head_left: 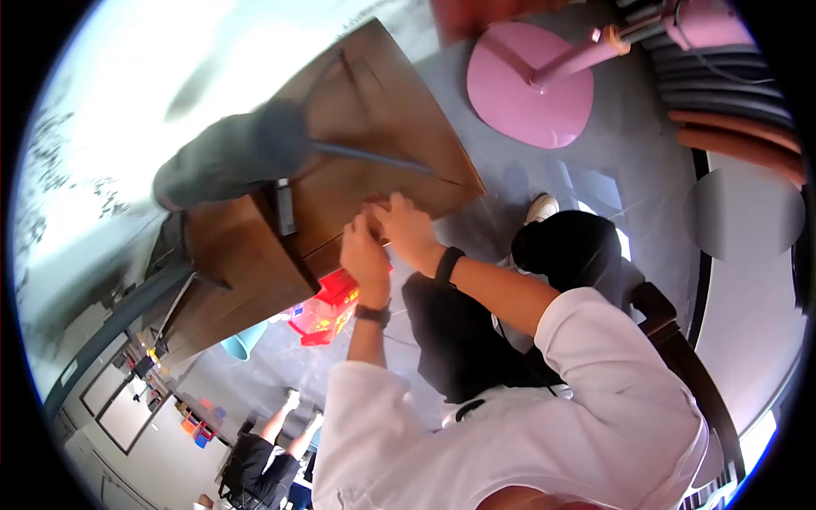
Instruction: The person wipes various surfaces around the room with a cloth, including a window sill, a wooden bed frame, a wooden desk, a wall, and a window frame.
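Note:
Both hands meet over the near edge of a brown wooden table [399, 110]. My left hand [365, 257], with a dark watch at its wrist, has its fingers curled in against the other hand. My right hand [410, 234], wearing a black wristband, is closed too, its fingertips touching the left ones. A small reddish-brown patch shows between the fingers; whether it is an object or skin in shadow I cannot make out. Beyond the hands, a blurred grey-green cylinder [234, 157] on thin dark legs stands on the tabletop. A small black-and-silver block [286, 208] lies nearer the hands.
Below the table edge is a red bag with yellow print [327, 308], beside a teal bin [244, 342]. A pink round stand base [531, 85] rests on the grey floor. A dark wooden chair [693, 374] is at my right. Another person [263, 463] sits farther back.

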The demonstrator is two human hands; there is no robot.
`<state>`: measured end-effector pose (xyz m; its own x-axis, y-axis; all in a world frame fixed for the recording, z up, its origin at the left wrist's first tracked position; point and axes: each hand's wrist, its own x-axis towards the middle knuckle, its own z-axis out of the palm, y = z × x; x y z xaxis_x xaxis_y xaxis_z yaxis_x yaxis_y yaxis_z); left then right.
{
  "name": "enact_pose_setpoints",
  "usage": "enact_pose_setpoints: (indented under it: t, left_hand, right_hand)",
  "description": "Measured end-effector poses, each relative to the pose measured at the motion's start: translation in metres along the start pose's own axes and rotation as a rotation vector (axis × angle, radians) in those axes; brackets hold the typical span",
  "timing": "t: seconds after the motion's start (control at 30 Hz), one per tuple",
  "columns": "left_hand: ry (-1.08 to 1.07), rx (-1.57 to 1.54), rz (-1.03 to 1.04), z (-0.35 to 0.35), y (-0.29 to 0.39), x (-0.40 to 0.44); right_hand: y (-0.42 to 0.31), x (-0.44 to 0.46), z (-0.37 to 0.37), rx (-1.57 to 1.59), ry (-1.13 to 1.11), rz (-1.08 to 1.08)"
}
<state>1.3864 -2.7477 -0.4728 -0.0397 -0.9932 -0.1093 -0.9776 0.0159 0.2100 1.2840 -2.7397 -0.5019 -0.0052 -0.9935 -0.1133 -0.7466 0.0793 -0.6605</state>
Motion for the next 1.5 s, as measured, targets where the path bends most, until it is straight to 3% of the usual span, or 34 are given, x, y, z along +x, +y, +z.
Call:
enact_pose_setpoints:
  t: [0.07,0.1,0.13,0.2,0.33,0.4,0.5,0.73,0.9,0.97,1.17,1.27,1.5]
  left_hand:
    - [-0.044,0.044,0.003,0.008,0.002,-0.008]
    - [-0.135,-0.103,-0.008,0.016,0.003,-0.017]
    - [-0.229,-0.248,-0.015,0.020,0.003,-0.033]
    - [-0.580,-0.314,0.048,-0.015,0.031,-0.059]
    - [-0.524,-0.478,0.016,-0.082,0.098,-0.116]
    - [-0.456,-0.463,0.027,-0.124,0.123,-0.129]
    - [-0.272,-0.630,0.061,-0.250,0.164,-0.111]
    - [0.114,-0.687,0.211,-0.442,0.204,-0.043]
    - [0.405,-0.673,0.372,-0.547,0.213,-0.002]
    - [0.407,-0.714,0.446,-0.594,0.211,0.013]
    - [0.533,-0.682,0.627,-0.687,0.186,0.058]
    - [0.557,-0.681,0.569,-0.722,0.171,0.075]
    - [0.816,-0.491,0.733,-0.776,0.163,0.117]
  right_hand:
    - [0.000,-0.006,-0.009,0.006,-0.076,0.059]
    - [-0.002,-0.012,-0.030,0.006,-0.147,0.080]
    - [-0.001,-0.017,-0.053,-0.214,-0.405,0.089]
    - [0.001,-0.048,-0.117,-0.146,-0.556,0.034]
    - [-0.014,-0.113,-0.215,-0.098,-0.473,0.148]
    - [-0.045,-0.122,-0.271,-0.093,-0.469,0.224]
    - [-0.110,-0.114,-0.370,0.071,-0.442,0.214]
    - [-0.201,-0.048,-0.502,0.476,-0.169,-0.190]
    - [-0.282,0.003,-0.560,0.541,0.043,-0.417]
    - [-0.308,0.023,-0.572,0.568,0.132,-0.515]
    - [-0.397,0.069,-0.612,0.542,0.328,-0.741]
    - [-0.437,0.078,-0.629,0.443,0.408,-0.827]
    - [-0.481,0.106,-0.653,0.185,0.606,-0.824]
